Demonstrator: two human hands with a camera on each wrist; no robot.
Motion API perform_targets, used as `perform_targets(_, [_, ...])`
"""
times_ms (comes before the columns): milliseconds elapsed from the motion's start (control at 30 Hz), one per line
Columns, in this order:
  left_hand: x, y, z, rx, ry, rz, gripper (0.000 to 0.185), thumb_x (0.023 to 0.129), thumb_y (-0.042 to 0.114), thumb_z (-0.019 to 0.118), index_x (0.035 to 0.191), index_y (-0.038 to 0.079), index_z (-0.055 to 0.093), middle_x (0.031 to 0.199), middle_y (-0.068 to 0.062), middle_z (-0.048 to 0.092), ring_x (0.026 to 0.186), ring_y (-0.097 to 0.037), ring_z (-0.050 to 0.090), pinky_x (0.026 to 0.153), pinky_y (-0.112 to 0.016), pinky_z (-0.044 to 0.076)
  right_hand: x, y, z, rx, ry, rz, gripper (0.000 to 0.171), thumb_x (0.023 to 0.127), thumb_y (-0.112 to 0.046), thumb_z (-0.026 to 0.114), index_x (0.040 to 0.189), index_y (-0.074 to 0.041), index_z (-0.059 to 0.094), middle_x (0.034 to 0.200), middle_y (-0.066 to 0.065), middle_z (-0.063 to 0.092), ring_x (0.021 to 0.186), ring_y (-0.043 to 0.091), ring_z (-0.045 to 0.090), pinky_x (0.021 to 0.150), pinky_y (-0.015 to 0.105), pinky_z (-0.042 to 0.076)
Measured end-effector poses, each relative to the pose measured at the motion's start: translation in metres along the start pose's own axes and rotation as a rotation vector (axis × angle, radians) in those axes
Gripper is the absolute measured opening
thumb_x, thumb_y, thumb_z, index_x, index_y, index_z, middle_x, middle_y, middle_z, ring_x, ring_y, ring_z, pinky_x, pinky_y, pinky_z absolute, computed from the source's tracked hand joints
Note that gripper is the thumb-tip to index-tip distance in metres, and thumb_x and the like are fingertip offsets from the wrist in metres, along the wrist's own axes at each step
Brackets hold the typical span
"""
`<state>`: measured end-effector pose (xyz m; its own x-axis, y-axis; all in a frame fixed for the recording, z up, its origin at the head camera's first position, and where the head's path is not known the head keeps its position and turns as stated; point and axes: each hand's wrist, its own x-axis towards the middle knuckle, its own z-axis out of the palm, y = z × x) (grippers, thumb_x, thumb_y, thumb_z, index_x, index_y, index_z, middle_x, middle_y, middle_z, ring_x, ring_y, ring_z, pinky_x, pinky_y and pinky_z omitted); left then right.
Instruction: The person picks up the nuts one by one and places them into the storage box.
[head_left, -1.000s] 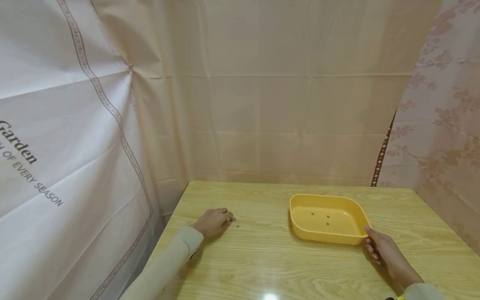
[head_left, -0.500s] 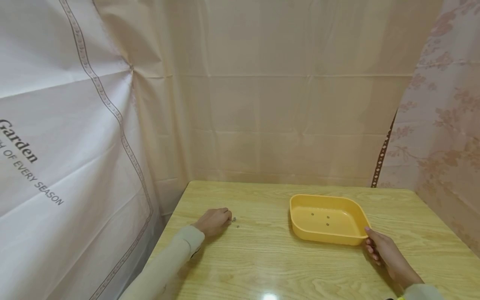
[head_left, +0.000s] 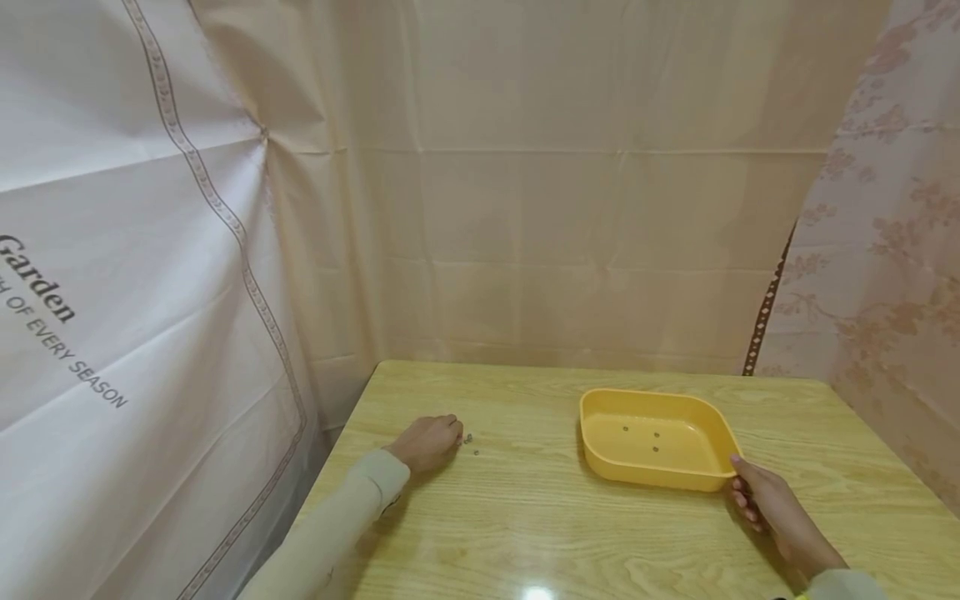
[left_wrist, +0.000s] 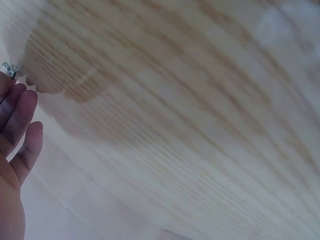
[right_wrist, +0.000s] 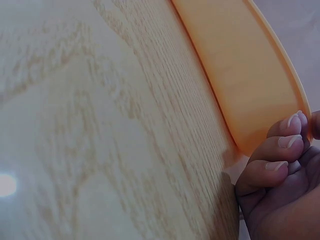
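My left hand [head_left: 427, 443] is low over the left part of the table, fingers bent downward. Right at its fingertips lie several tiny shiny metal pieces [head_left: 469, 437]; in the left wrist view such metal pieces [left_wrist: 9, 69] show just past the fingers. Whether one is pinched I cannot tell. A single metal piece [head_left: 476, 452] lies slightly nearer me. On the right, my right hand [head_left: 776, 508] grips the near right corner of a yellow plastic tray [head_left: 652, 477], thumb over the rim, fingers curled below. Three tiny metal pieces [head_left: 656, 434] lie spread on the tray's floor.
The wood-grain table [head_left: 517, 525] stands against a beige cloth curtain [head_left: 525, 250]. A white printed cloth [head_left: 150, 333] hangs along the left side, a floral one [head_left: 892, 275] along the right. Light glares off the table's near part.
My left fingers have drawn back slightly and curled in more beside the metal pieces. The tray and my right hand stay where they were.
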<state>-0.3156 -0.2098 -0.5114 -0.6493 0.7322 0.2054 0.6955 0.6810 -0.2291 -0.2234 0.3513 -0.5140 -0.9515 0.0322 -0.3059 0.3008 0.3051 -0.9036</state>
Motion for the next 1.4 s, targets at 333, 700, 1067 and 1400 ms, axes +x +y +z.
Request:
perform_targets(333, [-0.0008, 0.0, -0.0031, 0.005, 0.004, 0.008, 0.005, 0.101, 0.016, 0.067, 0.099, 0.013, 0.07, 0.092, 0.003, 0.066, 0.08, -0.009, 0.066, 0.067, -0.02, 0.054, 0.0006, 0.0007, -0.0003, 0.009, -0.011, -0.014, 0.054, 0.107, -0.062, 0.035, 0.083, -0.015, 0.048, 0.068, -0.004, 0.047, 0.054, 0.01, 0.043, 0.049, 0.027, 0.041])
perform_targets(700, [-0.0041, 0.0006, -0.0014, -0.05, 0.02, -0.004, 0.004, 0.102, 0.015, 0.065, 0.099, 0.014, 0.067, 0.092, 0.003, 0.065, 0.08, -0.01, 0.064, 0.07, -0.023, 0.054, 0.0009, 0.0006, -0.0003, 0.012, -0.011, -0.006, 0.055, 0.106, -0.062, 0.036, 0.083, -0.015, 0.049, 0.068, -0.004, 0.047, 0.055, 0.01, 0.043, 0.05, 0.027, 0.041])
perform_targets(1067, [-0.0047, -0.002, -0.0081, -0.108, 0.058, -0.013, 0.008, 0.101, 0.013, 0.065, 0.093, 0.014, 0.065, 0.086, 0.003, 0.062, 0.071, -0.008, 0.059, 0.063, -0.023, 0.051, 0.0026, 0.0004, -0.0012, 0.012, -0.011, -0.009, 0.056, 0.106, -0.064, 0.036, 0.083, -0.015, 0.049, 0.069, -0.004, 0.048, 0.056, 0.01, 0.044, 0.05, 0.027, 0.041])
perform_targets(1400, [-0.0061, -0.0032, -0.0064, -0.105, 0.08, -0.008, 0.011, 0.1, 0.015, 0.067, 0.09, 0.015, 0.063, 0.085, 0.004, 0.06, 0.068, -0.007, 0.055, 0.061, -0.022, 0.048, 0.0018, 0.0022, -0.0003, 0.01, -0.006, -0.01, 0.056, 0.106, -0.064, 0.036, 0.085, -0.014, 0.049, 0.07, -0.004, 0.048, 0.056, 0.01, 0.044, 0.05, 0.027, 0.042])
